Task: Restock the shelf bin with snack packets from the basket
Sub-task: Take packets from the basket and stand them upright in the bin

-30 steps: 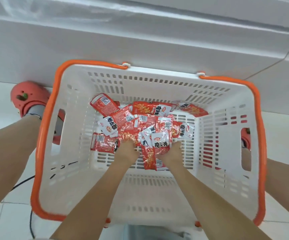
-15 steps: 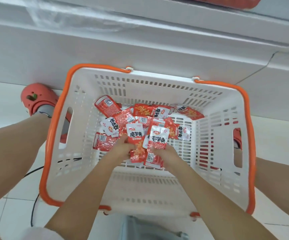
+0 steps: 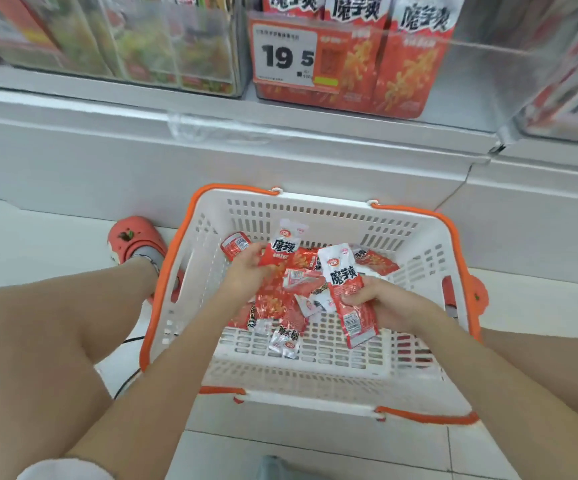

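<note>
Left hand (image 3: 246, 271): fingers curled round a bunch of red-and-white snack packets (image 3: 282, 258), top packet standing up past the fingertips. Right hand (image 3: 381, 301): fingers and thumb pinching one snack packet (image 3: 344, 285), tilted. Loose packets (image 3: 306, 289) below and between the fingers, in white basket (image 3: 315, 372) with orange rim. Clear shelf bin (image 3: 349, 53) above, beyond both hands, stocked with matching bags.

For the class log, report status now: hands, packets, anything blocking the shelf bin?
Left hand grips red snack packets; right hand grips another packet. Both above basket, more packets inside. Shelf bin above, path unobstructed.
</note>
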Tool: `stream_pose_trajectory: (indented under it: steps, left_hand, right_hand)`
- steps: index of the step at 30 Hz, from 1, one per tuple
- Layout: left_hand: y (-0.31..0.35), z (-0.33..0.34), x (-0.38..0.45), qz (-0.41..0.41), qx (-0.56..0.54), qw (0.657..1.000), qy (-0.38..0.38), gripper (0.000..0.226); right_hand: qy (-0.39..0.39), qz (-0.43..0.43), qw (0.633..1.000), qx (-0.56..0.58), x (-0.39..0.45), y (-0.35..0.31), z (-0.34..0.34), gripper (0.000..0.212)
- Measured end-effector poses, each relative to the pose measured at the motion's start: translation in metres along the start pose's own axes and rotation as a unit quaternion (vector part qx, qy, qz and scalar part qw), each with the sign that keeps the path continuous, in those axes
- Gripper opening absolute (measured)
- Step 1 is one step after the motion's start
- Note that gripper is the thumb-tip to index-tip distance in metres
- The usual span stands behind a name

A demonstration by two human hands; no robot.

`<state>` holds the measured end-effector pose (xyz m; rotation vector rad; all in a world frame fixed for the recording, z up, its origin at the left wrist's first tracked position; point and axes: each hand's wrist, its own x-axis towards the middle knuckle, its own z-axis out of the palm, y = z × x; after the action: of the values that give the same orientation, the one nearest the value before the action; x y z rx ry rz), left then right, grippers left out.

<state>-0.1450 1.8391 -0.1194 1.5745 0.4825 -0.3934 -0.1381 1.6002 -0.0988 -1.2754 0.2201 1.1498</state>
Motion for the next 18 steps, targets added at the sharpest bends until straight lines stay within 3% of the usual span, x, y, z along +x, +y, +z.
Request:
stream_pose_trajectory:
  steps: [2,4,8,10,12,13,18]
  left_hand:
    - [0.017,0.001,-0.007,0.051,0.023,0.998,-0.019,0.044]
    - [0.029,0.003,-0.015,0.045,0.06,0.994,-0.079,0.055]
    - [0.04,0.024,-0.05,-0.031,-0.098,0.966,-0.235,0.062]
    - [0.035,0.035,-0.06,-0.031,-0.152,0.95,-0.27,0.082]
    - [0.033,0.04,-0.066,-0.063,-0.188,0.949,-0.245,0.101]
    - [0.034,0.041,-0.07,-0.07,-0.197,0.951,-0.226,0.097]
    - [0.037,0.05,-0.079,-0.076,-0.221,0.952,-0.197,0.029]
  right_hand:
    - [-0.023,-0.016,1.0,0.012,-0.015,-0.015,0.004,0.045]
    - [-0.04,-0.042,0.997,0.043,-0.025,-0.027,0.011,0.057]
    - [-0.054,-0.104,0.986,0.122,-0.043,-0.04,0.029,0.069]
    - [-0.052,-0.125,0.978,0.158,-0.053,-0.042,0.038,0.057]
    - [-0.043,-0.134,0.973,0.181,-0.058,-0.043,0.045,0.038]
    - [-0.031,-0.131,0.973,0.185,-0.06,-0.044,0.05,0.031]
    - [0.019,-0.119,0.963,0.242,-0.049,-0.045,0.057,0.03]
